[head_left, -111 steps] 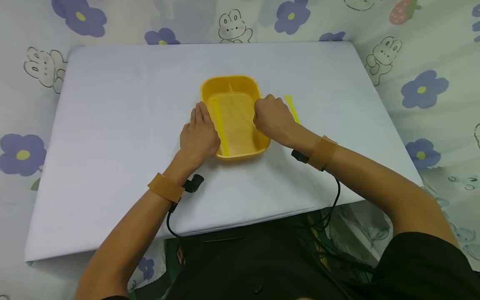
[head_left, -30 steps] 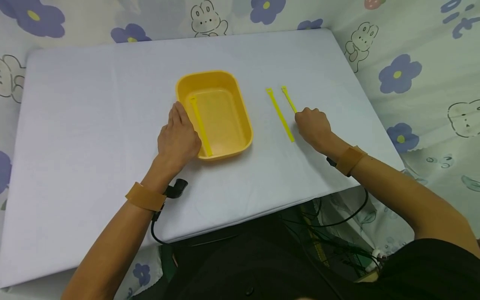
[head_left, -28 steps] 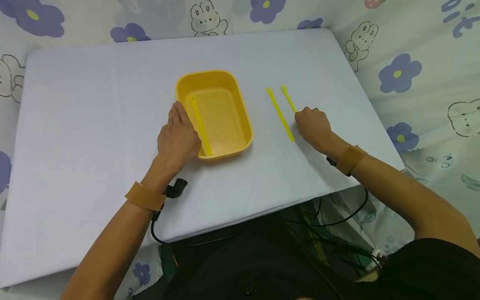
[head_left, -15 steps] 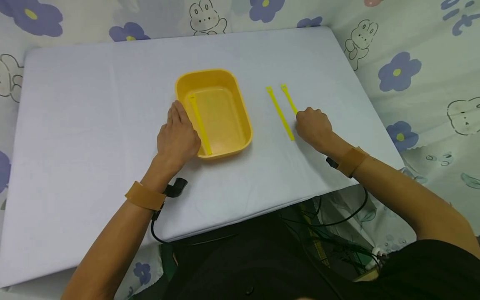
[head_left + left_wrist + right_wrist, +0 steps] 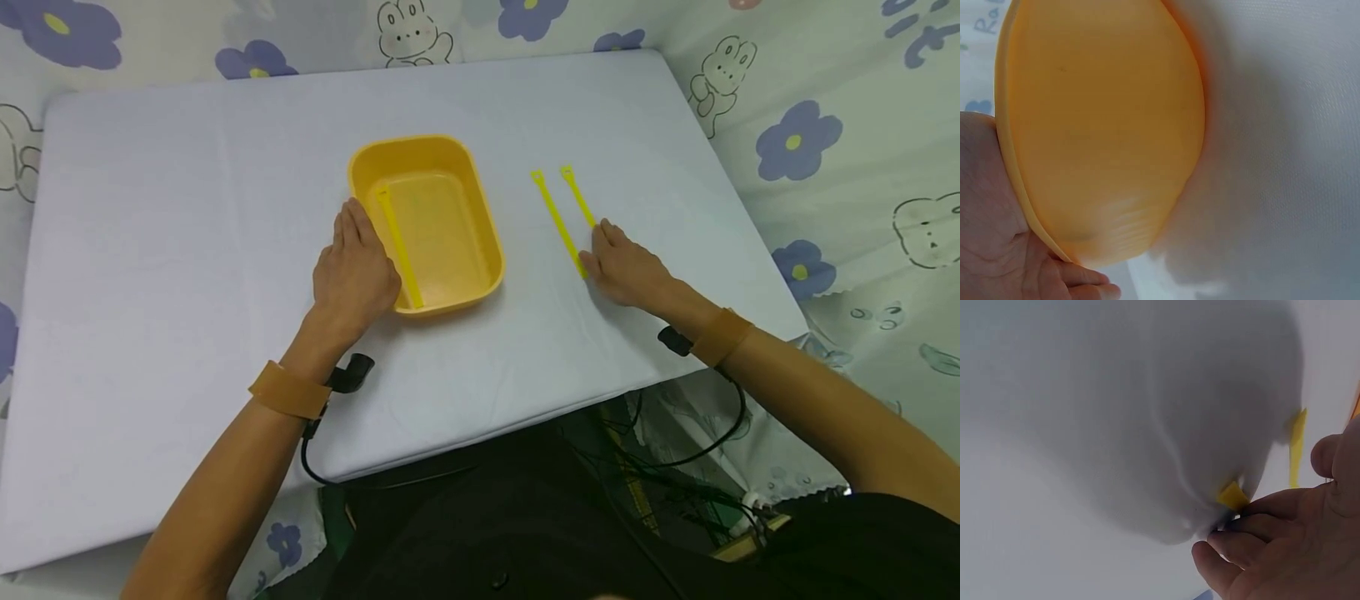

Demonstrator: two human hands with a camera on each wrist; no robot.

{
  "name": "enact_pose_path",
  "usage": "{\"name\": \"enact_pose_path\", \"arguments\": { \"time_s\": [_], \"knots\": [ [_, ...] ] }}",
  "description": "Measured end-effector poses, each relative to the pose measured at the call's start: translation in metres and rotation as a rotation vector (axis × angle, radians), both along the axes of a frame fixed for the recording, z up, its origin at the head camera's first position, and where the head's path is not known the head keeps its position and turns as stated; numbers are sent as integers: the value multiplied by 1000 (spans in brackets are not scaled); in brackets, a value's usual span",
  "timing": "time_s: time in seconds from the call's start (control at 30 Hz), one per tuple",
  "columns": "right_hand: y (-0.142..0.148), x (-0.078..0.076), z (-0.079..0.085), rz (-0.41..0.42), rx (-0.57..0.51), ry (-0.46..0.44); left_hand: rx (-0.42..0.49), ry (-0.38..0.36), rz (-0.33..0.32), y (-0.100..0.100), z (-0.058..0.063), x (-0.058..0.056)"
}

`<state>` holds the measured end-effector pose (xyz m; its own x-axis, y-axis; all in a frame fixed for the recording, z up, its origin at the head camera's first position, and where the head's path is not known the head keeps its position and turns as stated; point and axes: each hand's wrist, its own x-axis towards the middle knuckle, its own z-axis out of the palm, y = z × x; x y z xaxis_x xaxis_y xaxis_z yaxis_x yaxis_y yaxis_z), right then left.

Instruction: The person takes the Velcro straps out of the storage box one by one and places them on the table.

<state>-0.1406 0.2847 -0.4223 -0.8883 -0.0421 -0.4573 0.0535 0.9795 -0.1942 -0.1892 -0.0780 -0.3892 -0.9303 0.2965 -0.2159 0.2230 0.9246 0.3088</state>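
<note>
In the head view, a yellow plastic basin (image 5: pixel 457 225) stands mid-table with one yellow strip (image 5: pixel 401 250) lying inside along its left. My left hand (image 5: pixel 352 275) rests against the basin's left rim, fingers straight; in the left wrist view its palm lies along the rim. To the basin's right, two more yellow strips lie on the cloth side by side, a nearer-left strip (image 5: pixel 555 212) and a right strip (image 5: pixel 576 193), each with a small slotted head at the far end. My right hand (image 5: pixel 626 267) is over their near ends, fingers loosened, thumb apart; the right strip's end (image 5: pixel 1234 497) shows at its fingertips.
A white cloth covers the table (image 5: pixel 187 292). Behind and to the right hangs a curtain (image 5: pixel 795 192) with flowers and rabbits. Black cables (image 5: pixel 738 417) run from the wrist cameras down past the table's front edge.
My right hand has moved from the basin's right side to the strips, and a second strip now shows there. Its curled fingers have just loosened. The left hand stays at the basin.
</note>
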Motion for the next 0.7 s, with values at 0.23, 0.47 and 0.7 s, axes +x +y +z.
{"name": "enact_pose_path", "arguments": {
  "time_s": [0.23,0.47,0.7],
  "knots": [
    [-4,1,0,9,5,-18,-11,-10,11,0,1,0],
    [-9,1,4,16,26,-12,-13,-4,2,0,0,0],
    [-9,0,4,12,36,-31,-10,-12,7,1,-1,-1]
  ]
}}
